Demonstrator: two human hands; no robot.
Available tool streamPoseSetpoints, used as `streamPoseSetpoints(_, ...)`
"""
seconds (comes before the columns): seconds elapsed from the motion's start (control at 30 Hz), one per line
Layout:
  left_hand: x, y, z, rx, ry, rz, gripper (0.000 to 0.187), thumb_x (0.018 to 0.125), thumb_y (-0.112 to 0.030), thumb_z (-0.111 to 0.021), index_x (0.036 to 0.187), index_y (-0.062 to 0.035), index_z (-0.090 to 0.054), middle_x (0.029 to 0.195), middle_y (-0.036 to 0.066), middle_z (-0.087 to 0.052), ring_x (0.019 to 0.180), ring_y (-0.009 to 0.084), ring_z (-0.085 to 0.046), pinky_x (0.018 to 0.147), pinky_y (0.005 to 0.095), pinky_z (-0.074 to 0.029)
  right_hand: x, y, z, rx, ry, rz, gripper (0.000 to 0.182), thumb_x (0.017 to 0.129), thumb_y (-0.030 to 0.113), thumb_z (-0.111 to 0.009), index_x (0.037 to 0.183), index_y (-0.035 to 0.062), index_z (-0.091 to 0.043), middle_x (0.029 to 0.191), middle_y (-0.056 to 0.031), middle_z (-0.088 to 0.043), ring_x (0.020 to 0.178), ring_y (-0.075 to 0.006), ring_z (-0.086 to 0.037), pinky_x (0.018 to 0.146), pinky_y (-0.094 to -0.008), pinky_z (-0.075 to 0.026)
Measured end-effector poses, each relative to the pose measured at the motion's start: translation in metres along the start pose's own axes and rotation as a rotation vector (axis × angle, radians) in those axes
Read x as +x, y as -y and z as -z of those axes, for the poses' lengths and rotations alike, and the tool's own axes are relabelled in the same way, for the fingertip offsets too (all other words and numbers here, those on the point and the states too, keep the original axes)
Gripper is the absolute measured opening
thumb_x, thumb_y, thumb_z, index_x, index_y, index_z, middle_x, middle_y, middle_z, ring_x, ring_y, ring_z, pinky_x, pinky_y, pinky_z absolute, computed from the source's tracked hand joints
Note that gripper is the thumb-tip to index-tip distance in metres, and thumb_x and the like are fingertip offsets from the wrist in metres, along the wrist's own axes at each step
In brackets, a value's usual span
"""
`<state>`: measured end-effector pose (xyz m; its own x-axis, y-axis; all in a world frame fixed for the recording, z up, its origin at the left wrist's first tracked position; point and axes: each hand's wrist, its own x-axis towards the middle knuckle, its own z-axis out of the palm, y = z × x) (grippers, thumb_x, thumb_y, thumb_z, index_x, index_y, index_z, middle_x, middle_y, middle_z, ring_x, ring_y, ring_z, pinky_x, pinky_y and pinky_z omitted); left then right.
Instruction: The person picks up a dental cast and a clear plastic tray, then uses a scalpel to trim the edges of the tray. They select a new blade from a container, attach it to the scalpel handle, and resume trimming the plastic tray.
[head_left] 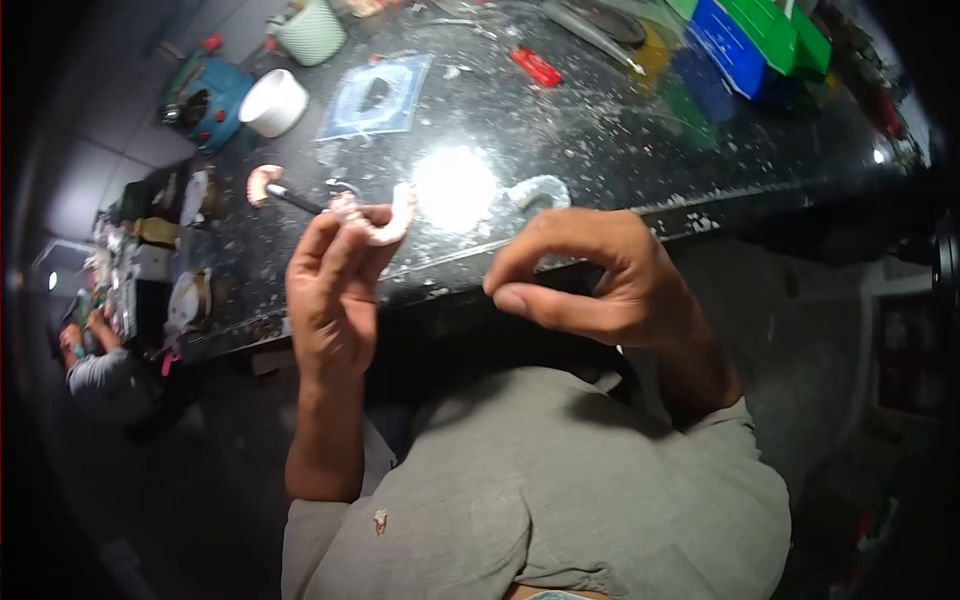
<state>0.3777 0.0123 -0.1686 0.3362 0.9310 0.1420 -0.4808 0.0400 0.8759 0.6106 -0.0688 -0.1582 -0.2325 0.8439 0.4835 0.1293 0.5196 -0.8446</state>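
**Pinched up in the left fingers, a pale arch over the bench**

From the head view, the left hand [335,280] is closed in a light pinch on a pink-and-white curved piece [388,234], thumb and fingertips around one side of it, the other side sticking up free. The piece is held above the near part of the dark bench [480,110], just left of a bright patch of light.

Over on the other side, the right hand [605,275] is curled into a loose ring, thumb and forefinger tips very near each other. Nothing shows between them — whether they touch, or pinch something tiny, I cannot tell. A clear curved piece [541,188] lies on the bench just beyond that hand.

Left of the held piece, a dark stick [298,200] lies with its pale end by a pinkish curved piece [262,185]. Farther back are a white cup [273,103], a pale green cup [310,35] and a blue device [210,100], with a clear plastic packet [375,97] to their right. A small red object [537,67] lies beyond the light, and a green-and-blue container [760,45] stands at the far right. White crumbs dot the bench top — plenty of them. Off to the far left, another person's sleeve [108,383] shows.
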Motion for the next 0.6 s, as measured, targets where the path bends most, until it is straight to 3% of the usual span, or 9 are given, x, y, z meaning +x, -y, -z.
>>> streamPoseSetpoints(0.07,0.003,-0.001,-0.002,-0.074,0.046,-0.009,0.011,0.090,-0.004,-0.065,0.099,0.0009,-0.061,0.104,0.016,-0.066,0.100,0.0230,-0.065,0.097,0.0413,-0.052,0.021,-0.004,-0.013,-0.267,-0.150,0.271,0.018,0.079,0.008,-0.074,0.096,0.0057,-0.069,0.090,-0.0073,-0.069,0.080,-0.0200,-0.066,0.073,-0.0296,-0.053)
streamPoseSetpoints(0.17,0.011,-0.001,-0.009,-0.029,0.044,-0.133,0.013,0.085,0.000,-0.070,0.095,-0.0007,-0.061,0.105,0.015,-0.067,0.099,0.0195,-0.065,0.095,0.0355,-0.051,0.054,-0.004,-0.018,-0.468,-0.261,0.417,0.022,0.077,0.010,-0.076,0.097,0.0075,-0.068,0.092,-0.0062,-0.067,0.084,-0.0221,-0.066,0.075,-0.0326,-0.055)
streamPoseSetpoints(0.23,0.021,-0.001,-0.011,0.047,0.044,-0.286,0.018,0.082,0.004,-0.072,0.093,-0.0011,-0.059,0.105,0.013,-0.067,0.098,0.0159,-0.063,0.090,0.0301,-0.051,0.078,-0.009,-0.012,-0.483,-0.238,0.476,0.023,0.077,0.010,-0.077,0.097,0.0080,-0.068,0.092,-0.0060,-0.067,0.085,-0.0225,-0.066,0.075,-0.0332,-0.055)
streamPoseSetpoints(0.37,0.046,-0.007,-0.004,0.208,0.115,-0.506,0.025,0.080,0.005,-0.074,0.091,-0.0041,-0.054,0.112,0.013,-0.061,0.102,0.0169,-0.061,0.090,0.0322,-0.053,0.122,-0.017,0.003,-0.476,-0.070,0.550,0.023,0.076,0.012,-0.077,0.097,0.0082,-0.067,0.093,-0.0058,-0.067,0.088,-0.0232,-0.066,0.075,-0.0337,-0.055)
streamPoseSetpoints(0.47,0.068,-0.010,0.002,0.157,0.164,-0.449,0.026,0.080,0.004,-0.074,0.093,-0.0041,-0.054,0.112,0.013,-0.062,0.103,0.0165,-0.061,0.090,0.0310,-0.053,0.147,-0.030,0.010,-0.499,-0.008,0.574,0.020,0.076,0.014,-0.078,0.093,0.0079,-0.068,0.094,-0.0050,-0.067,0.087,-0.0228,-0.066,0.075,-0.0337,-0.055)
streamPoseSetpoints(0.6,0.097,-0.008,0.016,0.184,0.249,-0.406,0.028,0.083,0.008,-0.069,0.107,0.0019,-0.056,0.117,0.017,-0.062,0.106,0.0175,-0.062,0.094,0.0315,-0.051,0.165,-0.054,0.019,-0.623,-0.125,0.786,0.015,0.075,0.016,-0.079,0.087,0.0110,-0.071,0.092,-0.0018,-0.068,0.087,-0.0195,-0.065,0.075,-0.0321,-0.054)
